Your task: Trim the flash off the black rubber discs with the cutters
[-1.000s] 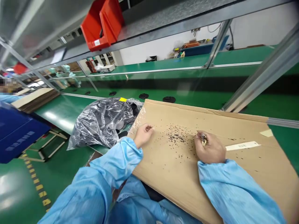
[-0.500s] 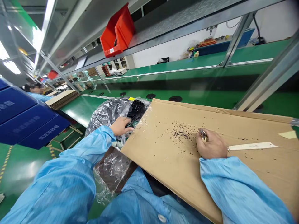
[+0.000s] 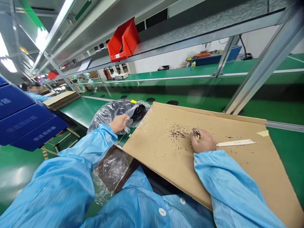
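My left hand (image 3: 119,123) is closed on the edge of a clear plastic bag (image 3: 102,115) at its mouth. Thin black discs (image 3: 140,112) show inside the opening. Over a brown cardboard sheet (image 3: 152,152), my right hand (image 3: 203,141) is closed round a small shiny metal tool (image 3: 196,132) with a cream-coloured part; the fingers cover most of it, so its kind is unclear. Left of that hand, many tiny black bits (image 3: 178,133) lie scattered on the cardboard. A white flat strip (image 3: 237,143) lies just right of the same hand.
Several black disc piles (image 3: 173,103) lie on the green bench behind the cardboard. A red bin (image 3: 123,41) sits on the overhead shelf. Metal posts (image 3: 249,76) rise at the right. Blue boxes (image 3: 28,123) are stacked at left, with a person (image 3: 35,91) beyond.
My left hand has drawn back slightly from the bag's mouth and closed on its plastic edge. The right hand keeps its hold. The view has shifted somewhat, moving the cardboard's right side leftward.
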A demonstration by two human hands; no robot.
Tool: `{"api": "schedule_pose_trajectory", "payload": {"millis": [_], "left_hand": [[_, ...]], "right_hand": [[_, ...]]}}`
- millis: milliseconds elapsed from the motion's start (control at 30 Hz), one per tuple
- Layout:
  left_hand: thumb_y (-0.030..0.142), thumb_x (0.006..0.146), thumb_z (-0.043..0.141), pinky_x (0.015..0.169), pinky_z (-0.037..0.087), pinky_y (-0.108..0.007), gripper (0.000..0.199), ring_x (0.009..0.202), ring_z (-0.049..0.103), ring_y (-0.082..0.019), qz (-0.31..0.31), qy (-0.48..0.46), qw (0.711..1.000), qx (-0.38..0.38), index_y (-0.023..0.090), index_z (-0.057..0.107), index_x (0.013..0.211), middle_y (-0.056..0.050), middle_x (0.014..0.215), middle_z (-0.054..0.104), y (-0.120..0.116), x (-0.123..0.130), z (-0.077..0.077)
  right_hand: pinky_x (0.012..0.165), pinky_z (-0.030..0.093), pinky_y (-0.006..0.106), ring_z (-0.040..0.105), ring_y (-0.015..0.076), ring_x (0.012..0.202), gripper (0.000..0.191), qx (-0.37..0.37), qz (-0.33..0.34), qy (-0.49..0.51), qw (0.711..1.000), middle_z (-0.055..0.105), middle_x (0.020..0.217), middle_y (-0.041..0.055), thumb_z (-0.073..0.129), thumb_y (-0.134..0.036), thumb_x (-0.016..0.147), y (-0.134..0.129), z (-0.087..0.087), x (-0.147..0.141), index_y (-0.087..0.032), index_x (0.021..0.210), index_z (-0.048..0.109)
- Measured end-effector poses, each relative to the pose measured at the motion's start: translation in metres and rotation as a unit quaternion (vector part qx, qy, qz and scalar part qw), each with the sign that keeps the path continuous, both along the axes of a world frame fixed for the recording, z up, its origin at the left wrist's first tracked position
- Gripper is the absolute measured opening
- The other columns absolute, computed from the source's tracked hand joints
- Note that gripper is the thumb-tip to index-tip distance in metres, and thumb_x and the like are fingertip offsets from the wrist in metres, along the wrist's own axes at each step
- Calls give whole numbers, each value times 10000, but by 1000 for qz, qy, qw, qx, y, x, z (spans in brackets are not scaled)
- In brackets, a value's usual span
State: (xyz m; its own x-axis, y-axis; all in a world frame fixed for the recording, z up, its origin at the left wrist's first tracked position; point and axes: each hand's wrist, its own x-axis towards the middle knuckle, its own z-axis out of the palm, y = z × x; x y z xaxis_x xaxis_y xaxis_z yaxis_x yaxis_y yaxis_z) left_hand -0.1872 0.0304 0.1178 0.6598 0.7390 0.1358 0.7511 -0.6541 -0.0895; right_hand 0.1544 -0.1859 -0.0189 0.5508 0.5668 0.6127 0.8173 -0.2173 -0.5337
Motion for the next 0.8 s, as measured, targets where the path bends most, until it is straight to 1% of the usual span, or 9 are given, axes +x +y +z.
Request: {"api": "schedule_pose_trajectory", "payload": {"millis": [67,100,167,200,267,333,467,533,800], "left_hand": [[451,927,391,883,440,-303,385,1030,615,-224,-2,39,999,-10,195,618,1103,-106,1068,672,-4,8,0],[495,863,510,889,445,-317,403,1047,610,-245,-1,72,997,-20,199,617,1115,-119,1099,660,-6,13,-1],[463,713,703,882,460,-365,472,1046,612,-294,13,141,989,-40,194,635,1094,-151,1120,646,-8,21,-5],[401,674,743,867,468,-388,443,1020,624,-312,23,165,985,-47,183,655,1050,-164,1093,654,-9,24,-6],[260,676,725,836,477,-413,266,946,648,-324,40,181,981,-52,155,693,917,-176,986,681,-9,29,-4],[185,726,638,818,477,-412,172,907,656,-312,49,179,982,-43,142,704,880,-179,934,693,-9,31,3],[167,804,485,809,469,-353,297,934,640,-263,58,148,987,1,159,682,1025,-155,1009,692,-9,30,25],[170,817,451,809,464,-332,314,938,633,-248,58,137,989,17,167,669,1043,-138,1029,690,-11,29,33],[105,788,443,812,450,-311,290,933,622,-238,36,103,993,41,165,645,987,-108,1006,683,-38,31,44]], "right_hand": [[857,495,401,630,281,954,307,2,4,-1,1000,696,989,113,501,-340,818,-1,-1,0,-180,1012,679],[854,496,398,632,280,948,306,1,7,-1,1000,698,986,114,507,-339,814,-1,-1,1,-180,1010,681],[847,502,393,636,278,936,301,-4,13,0,1000,701,975,115,520,-335,806,-1,-2,1,-176,1000,686],[847,504,391,637,276,933,299,-4,12,0,1000,702,973,114,523,-333,804,-1,-3,1,-173,997,687],[851,506,390,637,273,932,296,2,7,1,1000,703,972,111,524,-327,805,-1,-3,0,-169,994,688],[852,506,391,636,271,929,291,5,7,3,1000,703,968,106,525,-324,806,-2,-2,-1,-171,993,686],[848,498,396,628,269,922,282,1,27,4,1000,700,966,103,521,-321,806,-2,-2,-2,-186,994,681],[842,491,396,621,268,914,282,-4,32,2,999,697,959,102,515,-326,804,-2,-2,-1,-188,987,680],[818,480,401,604,262,864,277,-14,28,-10,999,691,907,100,487,-345,826,1,0,-5,-184,942,681]]}}
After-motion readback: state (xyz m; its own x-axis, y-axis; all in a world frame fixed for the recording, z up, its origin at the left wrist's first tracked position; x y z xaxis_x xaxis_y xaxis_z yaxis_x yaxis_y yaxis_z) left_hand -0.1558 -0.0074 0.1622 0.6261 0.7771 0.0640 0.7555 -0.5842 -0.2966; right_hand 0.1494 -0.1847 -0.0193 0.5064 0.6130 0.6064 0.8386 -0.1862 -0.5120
